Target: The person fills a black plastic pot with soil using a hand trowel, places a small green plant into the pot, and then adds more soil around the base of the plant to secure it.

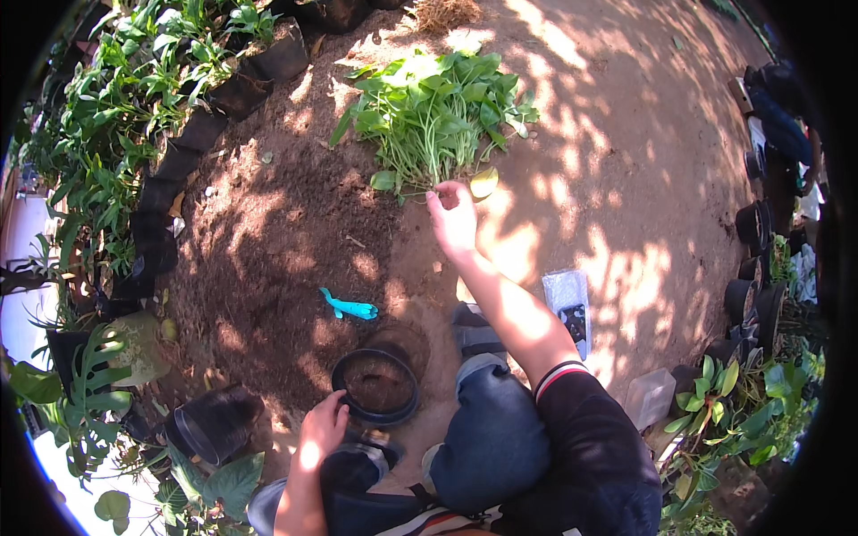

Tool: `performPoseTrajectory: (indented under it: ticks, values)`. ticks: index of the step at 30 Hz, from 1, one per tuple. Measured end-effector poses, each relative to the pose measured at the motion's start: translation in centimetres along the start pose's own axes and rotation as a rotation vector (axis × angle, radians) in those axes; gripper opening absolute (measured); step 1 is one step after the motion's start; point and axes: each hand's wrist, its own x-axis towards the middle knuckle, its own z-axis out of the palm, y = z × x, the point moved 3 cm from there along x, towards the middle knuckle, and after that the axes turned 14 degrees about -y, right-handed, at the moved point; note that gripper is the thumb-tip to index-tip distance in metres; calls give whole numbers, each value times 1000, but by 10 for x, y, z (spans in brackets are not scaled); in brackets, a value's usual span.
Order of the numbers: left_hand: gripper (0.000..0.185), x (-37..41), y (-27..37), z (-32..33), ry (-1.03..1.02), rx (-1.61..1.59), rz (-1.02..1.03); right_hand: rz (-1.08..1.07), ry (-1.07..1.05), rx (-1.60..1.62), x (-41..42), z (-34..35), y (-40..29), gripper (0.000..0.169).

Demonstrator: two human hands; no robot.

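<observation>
Low in front of me, a round black plastic pot (340, 378) stands on the ground with brown soil (379, 385) inside. My left hand (323, 423) is at its left rim, fingertips touching it and thumb apart. Farther out, my right hand (456, 218) reaches to the stem bases of a heap of leafy green plants (436, 114). Its thumb and index finger curl towards each other; whether a thin stem is between them is hard to tell. A turquoise hand tool (352, 308), perhaps a small trowel, lies on the loose dark soil (275, 228) beyond the pot.
Black grow bags (201, 127) with plants curve along the left. A black pot (211, 425) lies tipped at lower left. Right of my arm are a clear plastic-wrapped tray (566, 295) and a translucent box (650, 398). More black pots (741, 301) line the right edge.
</observation>
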Motion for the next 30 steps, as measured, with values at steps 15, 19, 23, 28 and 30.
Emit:
performPoseTrajectory:
  ticks: [15,19,23,28,30]
  values:
    - [30,-18,16,-8,43,92,145,116,-231,647,-69,-41,-84,21]
    - [28,-31,17,-12,156,187,270,116,-361,606,-86,-46,-114,22]
    - [26,-45,25,-18,213,232,307,116,-482,559,-115,-43,-143,23]
    - [22,-60,40,-31,338,165,490,202,-606,520,-143,-30,-185,32]
    - [21,-73,53,-39,387,45,566,264,-647,438,-151,-24,-203,36]
